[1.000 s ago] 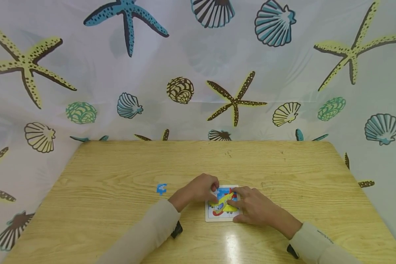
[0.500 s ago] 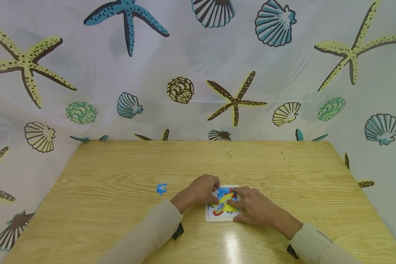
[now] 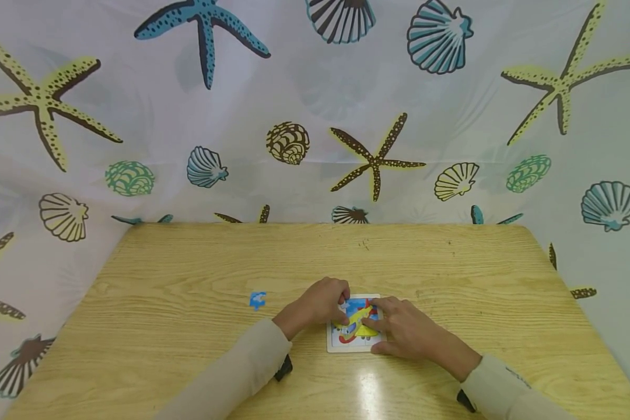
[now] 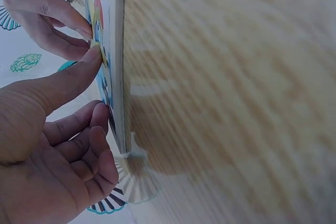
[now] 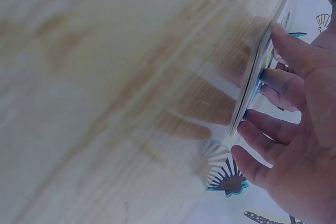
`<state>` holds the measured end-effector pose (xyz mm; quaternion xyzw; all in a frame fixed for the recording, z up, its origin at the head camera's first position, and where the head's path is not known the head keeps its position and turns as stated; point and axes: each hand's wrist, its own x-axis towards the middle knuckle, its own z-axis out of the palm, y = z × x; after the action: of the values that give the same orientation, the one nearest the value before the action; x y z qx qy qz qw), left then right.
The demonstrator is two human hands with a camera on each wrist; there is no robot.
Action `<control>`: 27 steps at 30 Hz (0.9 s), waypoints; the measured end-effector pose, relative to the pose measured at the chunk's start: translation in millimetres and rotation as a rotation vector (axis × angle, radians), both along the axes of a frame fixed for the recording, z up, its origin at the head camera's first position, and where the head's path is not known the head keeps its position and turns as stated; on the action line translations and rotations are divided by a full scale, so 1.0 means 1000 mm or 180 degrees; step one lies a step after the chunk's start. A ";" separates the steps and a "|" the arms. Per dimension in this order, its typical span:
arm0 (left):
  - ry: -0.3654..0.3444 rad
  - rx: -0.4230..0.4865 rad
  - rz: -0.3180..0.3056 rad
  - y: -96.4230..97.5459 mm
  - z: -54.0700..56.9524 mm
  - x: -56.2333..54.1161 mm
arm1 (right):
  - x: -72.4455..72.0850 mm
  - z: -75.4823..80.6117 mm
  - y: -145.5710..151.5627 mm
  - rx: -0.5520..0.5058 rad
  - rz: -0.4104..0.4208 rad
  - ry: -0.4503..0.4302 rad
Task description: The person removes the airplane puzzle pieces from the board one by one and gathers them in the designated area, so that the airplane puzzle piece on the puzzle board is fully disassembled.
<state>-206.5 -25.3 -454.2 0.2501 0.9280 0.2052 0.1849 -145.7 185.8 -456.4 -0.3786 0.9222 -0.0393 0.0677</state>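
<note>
Light sleeves point(image 3: 231, 367) reach in from the near side to a framed airplane puzzle point(image 3: 346, 350), just right of the table's middle. The right hand point(image 3: 409, 329), fingers spread, touches its right edge and face. The left hand point(image 3: 320, 300) sets thumb and forefinger, apart, on its left side; any grip cannot be told. A blue piece point(image 3: 257, 300) lies to the left. Beyond the wooden table point(image 3: 189, 256), a seashell-print cloth point(image 3: 241, 105) hangs.

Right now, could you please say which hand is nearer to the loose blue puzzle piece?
Left: the left hand is right of the blue piece; the right hand is farther right, at the right edge of the puzzle.
</note>
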 end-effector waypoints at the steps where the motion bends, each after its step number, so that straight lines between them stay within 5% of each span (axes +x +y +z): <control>1: 0.0008 0.0004 -0.0006 0.000 0.000 0.000 | 0.000 0.000 0.000 -0.0001 -0.0007 -0.0008; 27: 0.0028 -0.0010 -0.0024 0.001 0.000 -0.002 | -0.001 -0.002 0.000 0.0003 0.0006 0.0053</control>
<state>-208.7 -24.5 -454.5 0.2541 0.9282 0.2019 0.1820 -146.4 186.3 -458.2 -0.3797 0.9224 -0.0356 0.0602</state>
